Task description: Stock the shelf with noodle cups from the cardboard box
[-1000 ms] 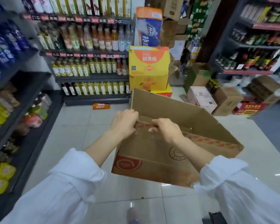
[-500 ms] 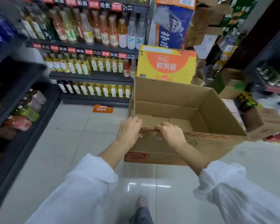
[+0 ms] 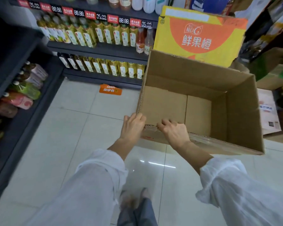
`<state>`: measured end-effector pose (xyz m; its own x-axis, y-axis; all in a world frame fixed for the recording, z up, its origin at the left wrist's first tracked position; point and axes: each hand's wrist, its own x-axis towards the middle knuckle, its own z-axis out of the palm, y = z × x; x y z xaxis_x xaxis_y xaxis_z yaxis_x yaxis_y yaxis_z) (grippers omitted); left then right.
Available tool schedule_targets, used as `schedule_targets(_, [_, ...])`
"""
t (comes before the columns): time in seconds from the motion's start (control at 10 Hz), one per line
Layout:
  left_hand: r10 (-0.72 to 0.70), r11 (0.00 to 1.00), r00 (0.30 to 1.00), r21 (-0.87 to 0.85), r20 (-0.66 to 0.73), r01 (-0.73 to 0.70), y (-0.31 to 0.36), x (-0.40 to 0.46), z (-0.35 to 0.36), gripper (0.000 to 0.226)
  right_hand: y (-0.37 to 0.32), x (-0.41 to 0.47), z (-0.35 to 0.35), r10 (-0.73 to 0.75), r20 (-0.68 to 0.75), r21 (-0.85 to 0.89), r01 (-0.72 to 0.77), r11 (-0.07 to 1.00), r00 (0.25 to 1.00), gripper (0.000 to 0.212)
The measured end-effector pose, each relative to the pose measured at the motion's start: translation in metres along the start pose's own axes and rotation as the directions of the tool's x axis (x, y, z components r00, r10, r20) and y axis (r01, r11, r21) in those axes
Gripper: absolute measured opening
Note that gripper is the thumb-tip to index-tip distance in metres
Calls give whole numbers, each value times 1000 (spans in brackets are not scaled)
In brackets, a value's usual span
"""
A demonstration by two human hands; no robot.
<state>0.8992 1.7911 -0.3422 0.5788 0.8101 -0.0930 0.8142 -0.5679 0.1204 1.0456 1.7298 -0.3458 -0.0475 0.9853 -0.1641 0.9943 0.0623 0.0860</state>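
Pale tiled floor [image 3: 82, 128], drink shelves [image 3: 98, 48] beyond; left hand [image 3: 131, 128] and right hand [image 3: 174, 132] grip curled over the cardboard box [image 3: 235, 111] near rim.

Floor: glossy pale tiles [image 3: 82, 128] | at 12 o'clock, a small orange packet [image 3: 110, 90] lying flat just before the dark shelf base [image 3: 103, 80] | at 3 o'clock, a white printed carton [image 3: 268, 115] resting on the tiles
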Motion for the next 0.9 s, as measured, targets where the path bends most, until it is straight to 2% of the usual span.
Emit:
schedule_targets(0.1, [2, 1000, 1000, -25, -8, -3, -8, 6, 21, 45, -2, 6, 15, 18, -7, 18, -18, 1000, 1000, 33])
schedule_targets(0.2, [-19, 999, 1000, -44, 9, 19, -15, 7, 35, 37, -7, 10, 30, 16, -29, 44, -14, 999, 999, 32])
schedule_targets(0.3, [-9, 999, 997, -53, 78, 13, -20, 5, 41, 15, -15, 9, 39, 55, -45, 98, -50, 994, 997, 28])
schedule_targets(0.4, [10, 999, 996, -54, 86, -5, -22, 4, 42, 16, -19, 5, 37, 91, -6, 190, -89, 978, 996, 9])
schedule_targets(0.5, [27, 1000, 994, -14, 107, -25, -21, 2, 37, 18, -20, 10, 30, 141, 130, 264, -171, 949, 981, 23])
schedule_targets(0.7, [26, 996, 988, 80, 155, -39, -17, 2, 7, 21, -23, 13, 8, 201, 330, 458, -342, 820, 922, 26])
schedule_targets(0.8, [15, 994, 984, 105, 176, -34, -13, 5, -10, 21, -23, 11, -7, 206, 341, 504, -364, 783, 917, 30])
schedule_targets(0.9, [9, 999, 976, 49, 219, -20, -6, 8, -27, 20, -18, 6, -20, 235, 337, 548, -393, 738, 912, 32])
